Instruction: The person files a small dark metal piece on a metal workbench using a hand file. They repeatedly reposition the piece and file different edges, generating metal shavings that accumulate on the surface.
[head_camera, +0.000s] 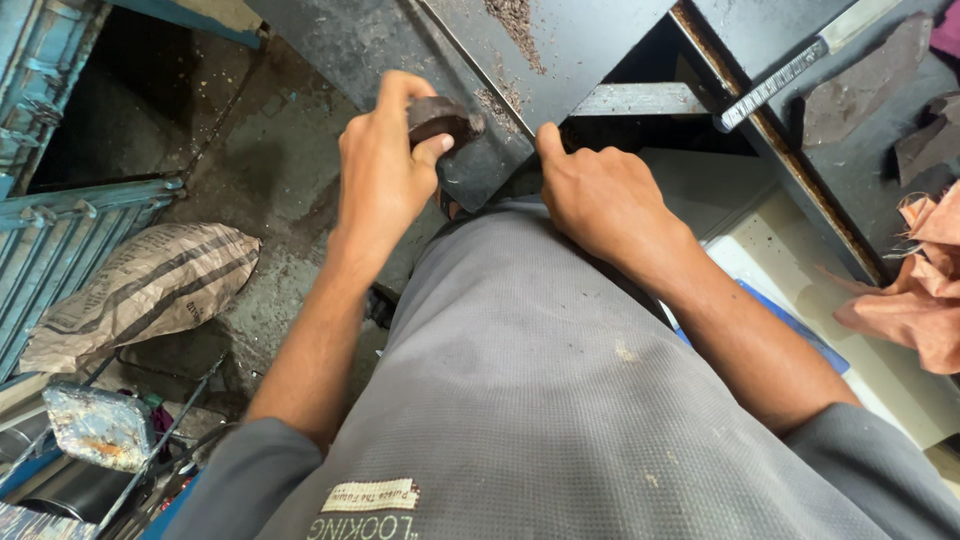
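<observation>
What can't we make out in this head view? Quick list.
- Dark block in the left hand: its lower side, hidden by fingers and palm; material unclear.
- Right hand fingertips: tucked behind the dark panel edge, so what they touch is hidden.
- File: its handle end is cut off by the top edge.
- Legs and feet: hidden by the grey shirt.
- Orange cloth: cut off by the right edge.

Striped tan woven sack on the floor at left — bulging, dark-banded
</observation>
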